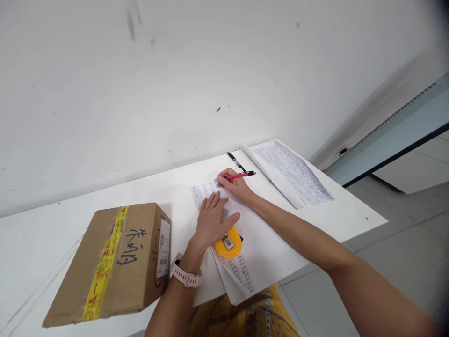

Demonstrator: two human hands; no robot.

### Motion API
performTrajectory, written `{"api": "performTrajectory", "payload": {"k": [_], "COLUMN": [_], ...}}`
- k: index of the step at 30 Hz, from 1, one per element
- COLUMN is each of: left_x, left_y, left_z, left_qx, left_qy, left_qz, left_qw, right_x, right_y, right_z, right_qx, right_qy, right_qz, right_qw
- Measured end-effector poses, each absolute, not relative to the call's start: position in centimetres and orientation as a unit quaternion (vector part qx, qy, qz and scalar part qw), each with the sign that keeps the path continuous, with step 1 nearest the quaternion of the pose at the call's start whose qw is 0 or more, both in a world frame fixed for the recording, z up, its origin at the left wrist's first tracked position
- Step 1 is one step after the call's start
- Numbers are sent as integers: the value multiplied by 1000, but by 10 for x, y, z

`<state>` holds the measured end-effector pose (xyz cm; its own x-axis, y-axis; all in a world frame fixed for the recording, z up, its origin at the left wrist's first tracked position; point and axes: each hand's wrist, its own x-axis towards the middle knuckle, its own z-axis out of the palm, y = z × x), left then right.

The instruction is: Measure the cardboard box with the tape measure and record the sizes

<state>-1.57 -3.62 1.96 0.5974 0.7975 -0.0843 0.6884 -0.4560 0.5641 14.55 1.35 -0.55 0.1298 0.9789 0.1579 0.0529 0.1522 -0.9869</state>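
Note:
My right hand (235,183) grips a red pen (242,175) with its tip on a printed sheet (206,189) covered in rows of small text. My left hand (212,219) lies flat on the same sheet, fingers stretched out, holding it down. A pink watch (184,277) is on that wrist. A yellow tape measure (228,244) rests on the papers just under the left palm. More printed sheets (242,274) hang over the near edge of the white table (52,243).
A taped cardboard box (115,262) with blue writing stands at the left. A black pen (236,162) lies beyond my right hand. Another stack of printed pages (294,173) sits at the right end of the table. A white wall rises behind; floor is to the right.

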Motion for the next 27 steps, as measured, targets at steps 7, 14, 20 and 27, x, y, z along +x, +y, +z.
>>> {"api": "performTrajectory", "payload": {"k": [7, 14, 20, 27], "left_x": [-15, -15, -16, -16], "left_y": [-36, -37, -38, -38], "left_z": [21, 21, 23, 22], "left_qx": [847, 845, 843, 845], "left_qy": [436, 437, 440, 441], "left_qz": [95, 100, 95, 93], "left_qw": [289, 291, 295, 290], "right_x": [147, 146, 146, 146], "right_y": [13, 11, 12, 13], "right_z": [-6, -4, -7, -9], "right_qx": [-581, -595, -599, -596], "right_qy": [-558, -572, -576, -582], "right_qz": [313, 309, 306, 305], "right_qw": [503, 473, 464, 462]}}
